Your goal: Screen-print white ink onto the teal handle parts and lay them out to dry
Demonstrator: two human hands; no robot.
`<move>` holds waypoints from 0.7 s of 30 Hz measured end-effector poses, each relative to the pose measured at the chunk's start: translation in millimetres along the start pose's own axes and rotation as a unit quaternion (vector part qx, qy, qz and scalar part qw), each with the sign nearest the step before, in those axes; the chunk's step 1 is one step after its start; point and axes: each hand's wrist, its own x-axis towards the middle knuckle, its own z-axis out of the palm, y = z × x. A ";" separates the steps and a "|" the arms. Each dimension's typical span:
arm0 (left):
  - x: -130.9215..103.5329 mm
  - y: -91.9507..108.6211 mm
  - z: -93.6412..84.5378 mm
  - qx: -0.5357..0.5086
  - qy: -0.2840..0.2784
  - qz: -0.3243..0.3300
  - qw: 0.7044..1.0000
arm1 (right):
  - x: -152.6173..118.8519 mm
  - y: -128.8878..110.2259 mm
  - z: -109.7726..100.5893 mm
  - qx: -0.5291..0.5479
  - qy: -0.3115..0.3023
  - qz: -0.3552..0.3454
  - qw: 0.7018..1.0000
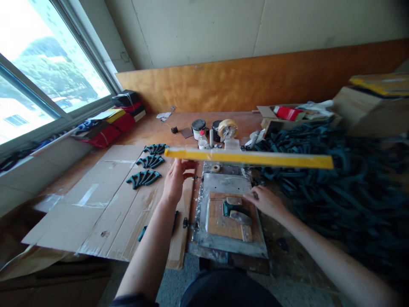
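Note:
My left hand (pixel 174 181) is raised just under the left end of a yellow-edged bar (pixel 249 158), fingers apart and pointing right; whether it touches the bar is unclear. The bar, perhaps the front edge of a flat frame, spans the view above a grey metal plate (pixel 220 183). On that plate lies a wooden board (pixel 217 217) with a dark green curved handle (pixel 227 208) set among raised blocks. At the board's upper right corner is my right hand (pixel 265 200), fingers bent and slightly apart, with nothing visible in them.
Several fanned rows of green handles (pixel 143 179) lie on flat cardboard (pixel 108 183) at left. A big pile of handles (pixel 335 183) fills the right. Behind stand a tub (pixel 198 128), a bottle (pixel 202 140), a tape roll (pixel 228 128) and cardboard boxes (pixel 361 111).

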 end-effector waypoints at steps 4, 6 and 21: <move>0.2 -2.3 14.7 -0.036 0.035 0.012 0.999 | -22.0 -36.9 37.1 -0.018 -0.025 0.001 1.000; -24.3 -30.2 17.1 -0.022 0.062 -0.043 0.997 | -21.6 -50.7 37.5 -0.026 -0.034 0.025 0.999; -151.3 -147.2 -89.6 0.061 0.240 -0.296 0.923 | -13.7 25.4 -30.9 -0.035 -0.027 0.012 0.999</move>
